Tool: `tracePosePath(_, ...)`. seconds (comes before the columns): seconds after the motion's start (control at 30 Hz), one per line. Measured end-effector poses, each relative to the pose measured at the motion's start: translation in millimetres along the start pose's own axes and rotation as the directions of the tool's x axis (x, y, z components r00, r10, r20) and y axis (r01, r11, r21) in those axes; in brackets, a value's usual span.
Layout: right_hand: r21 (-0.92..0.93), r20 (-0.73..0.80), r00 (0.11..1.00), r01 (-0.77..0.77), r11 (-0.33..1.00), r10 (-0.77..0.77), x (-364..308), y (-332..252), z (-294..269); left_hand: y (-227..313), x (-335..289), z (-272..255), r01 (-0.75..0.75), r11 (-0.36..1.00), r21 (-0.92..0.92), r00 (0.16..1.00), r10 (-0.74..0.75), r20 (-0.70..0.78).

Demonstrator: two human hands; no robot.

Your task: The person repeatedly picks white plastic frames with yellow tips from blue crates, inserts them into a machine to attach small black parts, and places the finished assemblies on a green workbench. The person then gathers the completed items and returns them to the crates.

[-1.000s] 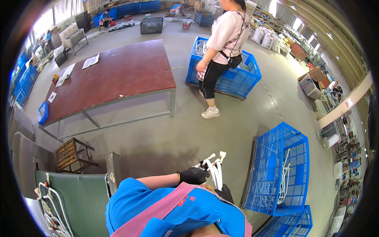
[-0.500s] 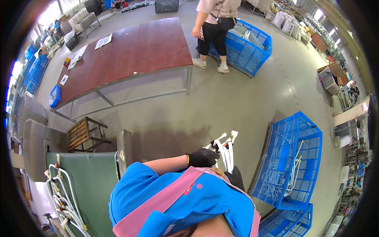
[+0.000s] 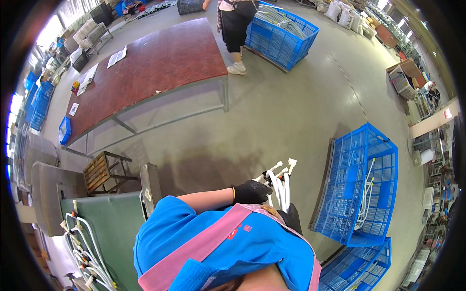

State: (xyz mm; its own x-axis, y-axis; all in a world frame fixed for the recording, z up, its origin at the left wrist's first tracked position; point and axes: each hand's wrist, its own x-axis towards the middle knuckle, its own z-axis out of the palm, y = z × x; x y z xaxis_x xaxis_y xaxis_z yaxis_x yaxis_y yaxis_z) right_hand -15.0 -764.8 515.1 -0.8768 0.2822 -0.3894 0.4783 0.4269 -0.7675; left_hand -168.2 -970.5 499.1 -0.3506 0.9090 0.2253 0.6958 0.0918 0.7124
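Observation:
A bundle of white bent tubes (image 3: 280, 189) with pale end fittings and dark and orange bits stands out in front of my chest. My left hand (image 3: 252, 192), in a black glove, is closed at the bundle's left side. Lower down, at the tubes' near end, is my right hand (image 3: 292, 218), also black-gloved. My apron partly covers it, but it appears closed around the tubes. Similar white tubes (image 3: 87, 247) with fittings lie on a green-topped bench (image 3: 116, 225) to my left.
A blue mesh crate (image 3: 340, 189) with a few white tubes stands at my right, another blue crate (image 3: 374, 271) nearer. Ahead are a long red-brown table (image 3: 160, 63), a person (image 3: 235, 29) and a loaded blue crate (image 3: 276, 48). A wooden stool (image 3: 99, 169) stands left.
The person ahead has moved left, from the loaded crate toward the table. My view has shifted slightly. Both my hands stay at the bundle of tubes.

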Motion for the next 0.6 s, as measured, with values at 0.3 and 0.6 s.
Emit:
tracePosePath(0.3,0.293,-0.030,1.000,0.005,0.956,0.004,8.4,-5.6,-64.4,-24.9,4.1,17.6,-0.274,0.958,0.081,0.958,0.264,0.111)
tracePosePath(0.6,0.447,-0.346,0.938,0.161,0.880,0.004,-38.8,-105.8,-128.0,-33.2,8.9,19.2,0.031,0.988,-0.154,0.986,-0.004,0.168)
